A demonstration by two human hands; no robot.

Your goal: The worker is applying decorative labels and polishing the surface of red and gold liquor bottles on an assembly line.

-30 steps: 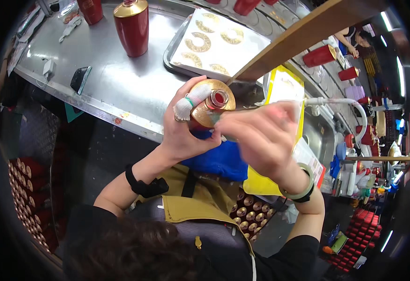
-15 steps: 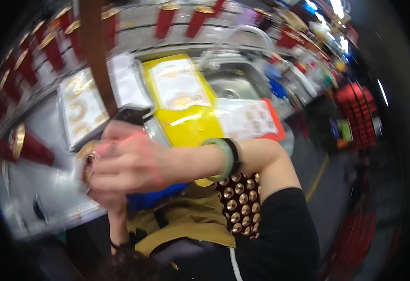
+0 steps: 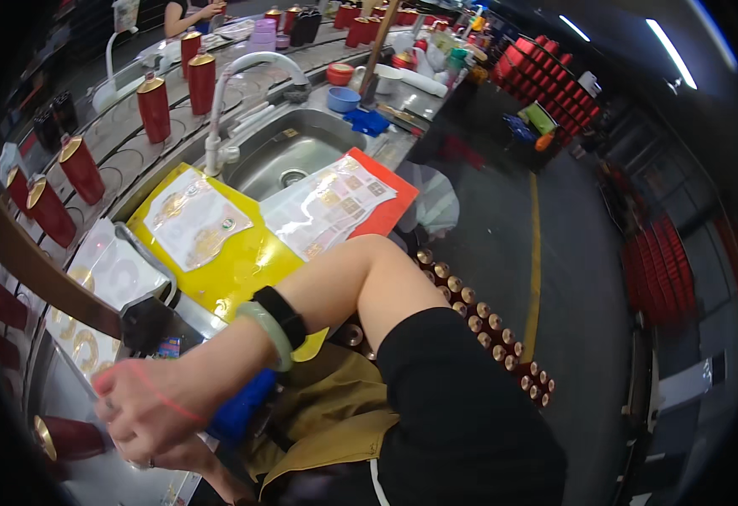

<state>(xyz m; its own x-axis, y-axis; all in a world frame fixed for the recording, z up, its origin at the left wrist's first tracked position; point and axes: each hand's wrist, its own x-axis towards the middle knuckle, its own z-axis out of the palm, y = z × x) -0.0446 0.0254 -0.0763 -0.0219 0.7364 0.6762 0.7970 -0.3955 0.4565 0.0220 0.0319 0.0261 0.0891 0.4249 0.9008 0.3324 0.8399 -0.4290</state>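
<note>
My right hand crosses my body to the lower left, with a pale green bangle and a black band on its wrist. Its fingers curl downward, and whatever is in them is hidden. Just under it is my left hand, overlapped by the right, with its fingers mostly out of sight. Beside the hands a red bottle with a gold end lies on the metal worktop. A white sheet with gold ring prints lies beyond the knuckles.
A brown post ends in a black base near my hands. Printed sheets rest on a yellow board and a red-orange one, before a sink. Red bottles line the bench; more stand by my right side.
The view has swung to the right and sharpened from a blur. My hands now show lower and further left. A gold-brown round thing seen at my fingers is now hidden.
</note>
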